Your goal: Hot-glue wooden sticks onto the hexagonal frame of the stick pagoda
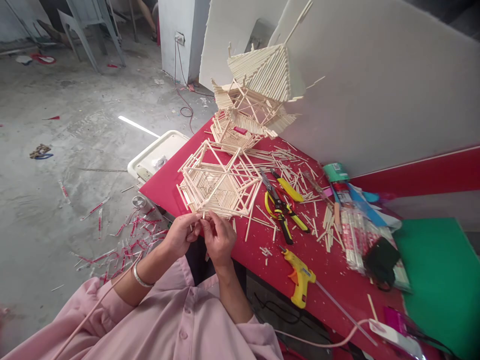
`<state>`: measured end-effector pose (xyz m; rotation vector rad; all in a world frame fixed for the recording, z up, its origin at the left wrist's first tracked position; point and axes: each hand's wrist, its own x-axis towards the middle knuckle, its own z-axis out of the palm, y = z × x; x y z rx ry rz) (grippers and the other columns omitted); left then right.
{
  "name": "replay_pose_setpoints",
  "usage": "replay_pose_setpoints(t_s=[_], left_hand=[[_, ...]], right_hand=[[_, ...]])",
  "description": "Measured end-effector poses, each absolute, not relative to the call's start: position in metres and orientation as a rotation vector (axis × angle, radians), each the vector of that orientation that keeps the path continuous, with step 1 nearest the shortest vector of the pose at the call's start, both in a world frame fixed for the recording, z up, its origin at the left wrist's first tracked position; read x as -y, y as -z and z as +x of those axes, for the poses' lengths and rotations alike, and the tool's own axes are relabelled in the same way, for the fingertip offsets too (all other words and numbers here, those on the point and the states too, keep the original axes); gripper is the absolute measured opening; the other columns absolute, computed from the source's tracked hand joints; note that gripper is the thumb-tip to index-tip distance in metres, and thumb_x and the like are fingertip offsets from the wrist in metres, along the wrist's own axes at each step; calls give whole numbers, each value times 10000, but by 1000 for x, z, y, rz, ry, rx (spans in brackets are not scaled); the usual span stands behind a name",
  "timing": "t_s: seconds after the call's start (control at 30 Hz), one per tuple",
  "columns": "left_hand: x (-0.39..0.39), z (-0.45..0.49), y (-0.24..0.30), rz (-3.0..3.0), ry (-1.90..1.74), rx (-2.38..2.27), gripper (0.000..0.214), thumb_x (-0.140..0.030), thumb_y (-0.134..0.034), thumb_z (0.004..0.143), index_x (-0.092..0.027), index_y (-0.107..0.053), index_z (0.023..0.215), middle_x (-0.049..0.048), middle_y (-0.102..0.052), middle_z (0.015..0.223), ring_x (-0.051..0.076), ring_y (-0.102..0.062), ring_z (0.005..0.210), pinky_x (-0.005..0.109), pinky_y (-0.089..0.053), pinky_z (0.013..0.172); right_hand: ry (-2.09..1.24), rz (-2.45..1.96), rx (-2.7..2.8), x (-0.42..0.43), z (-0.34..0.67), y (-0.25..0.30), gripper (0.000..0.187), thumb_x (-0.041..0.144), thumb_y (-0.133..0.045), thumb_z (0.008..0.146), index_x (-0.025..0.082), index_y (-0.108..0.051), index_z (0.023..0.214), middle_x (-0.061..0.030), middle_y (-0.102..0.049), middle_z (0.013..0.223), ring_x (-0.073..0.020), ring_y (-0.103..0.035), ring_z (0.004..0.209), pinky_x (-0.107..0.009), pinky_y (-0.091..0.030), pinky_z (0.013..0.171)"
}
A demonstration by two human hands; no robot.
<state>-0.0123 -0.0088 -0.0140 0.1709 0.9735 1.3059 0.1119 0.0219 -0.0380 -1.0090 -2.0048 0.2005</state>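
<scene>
My left hand [183,233] and my right hand [219,238] meet at the near corner of a hexagonal frame [258,181] built from thin wooden sticks. Both are closed, fingertips pinching around a short wooden stick [203,216] at that corner; part of it is hidden by the fingers. Inside the frame lies a layered floor of sticks in a spiral pattern. Behind it stands a tiered stick model [262,75] with a sloped roof. To the right lie pliers with yellow and black handles [279,207] and a yellow glue gun [300,277].
Loose sticks [296,170] are scattered over the red table [243,250]. Plastic packs of sticks [354,235], a green roll [335,172], a green board [437,280] and a white power strip [393,340] lie rightward. Torn wrappers [131,242] litter the floor.
</scene>
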Motion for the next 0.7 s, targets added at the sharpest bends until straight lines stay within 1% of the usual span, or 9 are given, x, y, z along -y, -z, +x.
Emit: replay_pose_setpoints(t_s=[0.47,0.7], left_hand=[[9,-12,16,170,-1314,-962,270,-353,-687,723,-138,-581,600,-28,-456,432,31,-269,346,221,-119,401],[8,-11,13,152,-1302,-974,284,-335,-688,706,-138,-552,553,-18,-467,430,29,-277,341,222,-115,403]], right_hand=[[-188,-1006,2008,-22,112,35,255,309,-625,930,177,-645,1148,-66,-742,889,-160,-684,776,-282,-543,746],[-191,-991,2006,-22,112,35,258,284,-641,919,171,-640,1151,-61,-739,875,-162,-678,761,-279,-533,732]])
